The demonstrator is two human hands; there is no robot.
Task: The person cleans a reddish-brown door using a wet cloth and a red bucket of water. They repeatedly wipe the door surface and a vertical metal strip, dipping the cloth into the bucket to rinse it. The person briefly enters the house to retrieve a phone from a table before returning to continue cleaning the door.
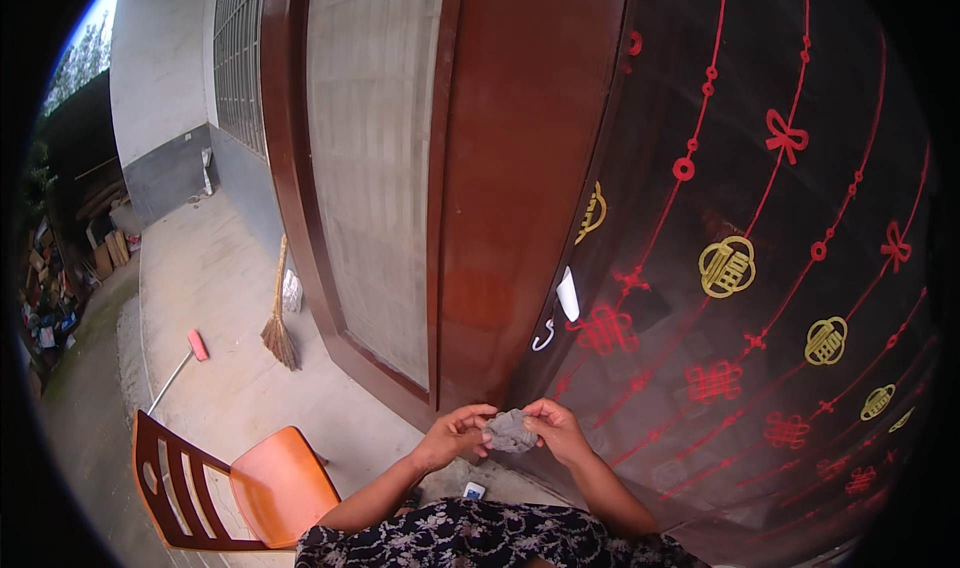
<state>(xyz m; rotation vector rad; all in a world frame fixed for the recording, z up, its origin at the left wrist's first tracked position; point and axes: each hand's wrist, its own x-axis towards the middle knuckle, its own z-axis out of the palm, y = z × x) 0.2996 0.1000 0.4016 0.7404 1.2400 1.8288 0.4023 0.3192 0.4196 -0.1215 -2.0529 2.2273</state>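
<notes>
A crumpled grey cloth (511, 431) is bunched up in front of my body, held between both hands. My left hand (454, 439) pinches its left edge with thumb and fingers. From the other side, my right hand (555, 429) grips the upper right part, the thumb lying over the folds. Right before me hangs a dark mesh door curtain (660, 358) with red knot patterns and gold emblems. Beside it stands a reddish-brown door panel (517, 193) with a frosted glass pane (375, 155). A white hook (544, 335) shows near the curtain's edge.
An orange wooden chair (277, 485) stands at lower left. Beyond it are a straw broom (281, 335) by the door frame and a pink-headed mop (196, 345) on the concrete floor (232, 388). A small white-and-blue object (473, 491) lies below my hands. Clutter (49, 298) is heaped far left.
</notes>
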